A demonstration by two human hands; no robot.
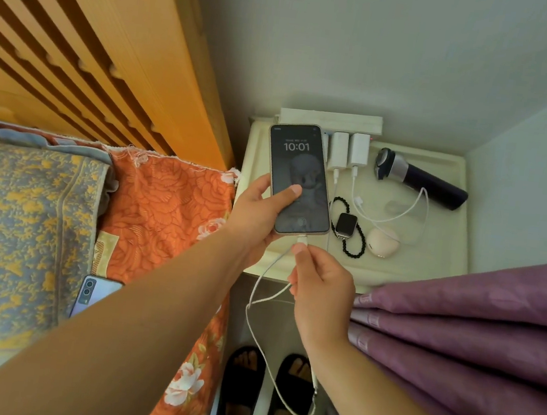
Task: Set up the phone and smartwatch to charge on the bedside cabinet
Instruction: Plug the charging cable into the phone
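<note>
I see my left grip (258,212) holding the phone (304,163), screen lit, above the worktop (438,246). My right grip (322,288) pinches the white cable (302,239) at the phone's bottom edge; the smartwatch (346,224) lies just beside.

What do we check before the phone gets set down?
1. Grip: left hand holds phone: ok.
2. Contact: right hand pinches plug at the phone's port: ok.
3. Seating: plug fully in: cannot tell.
4. Power: chargers sit in strip: ok.
5. Charging: watch lies on cabinet, on a charger or not: cannot tell.
6. Room: bare cabinet at front right: ok.
</note>
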